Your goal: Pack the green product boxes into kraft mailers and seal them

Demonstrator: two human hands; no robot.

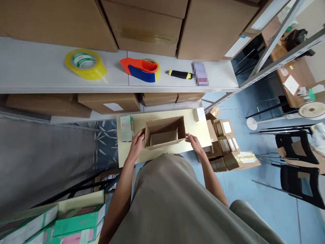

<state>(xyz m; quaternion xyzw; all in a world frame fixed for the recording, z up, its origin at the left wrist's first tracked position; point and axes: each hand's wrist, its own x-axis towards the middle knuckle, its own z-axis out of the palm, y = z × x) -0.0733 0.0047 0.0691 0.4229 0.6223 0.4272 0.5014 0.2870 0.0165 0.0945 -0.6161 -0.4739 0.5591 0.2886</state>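
Note:
An open-topped cardboard box (162, 126) stands on a pale yellow tabletop (199, 132) right in front of me, and I see nothing inside it. My left hand (137, 145) grips its left end, fingers along the side wall. At the opposite end my right hand (194, 141) holds the box near its lower right corner. A green and white carton (126, 128) lies just left of my left hand. Toward the back right of the tabletop is a small white box (200, 114).
A shelf (114, 76) above the table bears yellow tape (87, 64), an orange and blue tape dispenser (142, 69), a utility knife (180, 74) and big cartons (149, 30). Stacked boxes (227, 142) stand right on the floor; green cartons (76, 222) fill the lower left.

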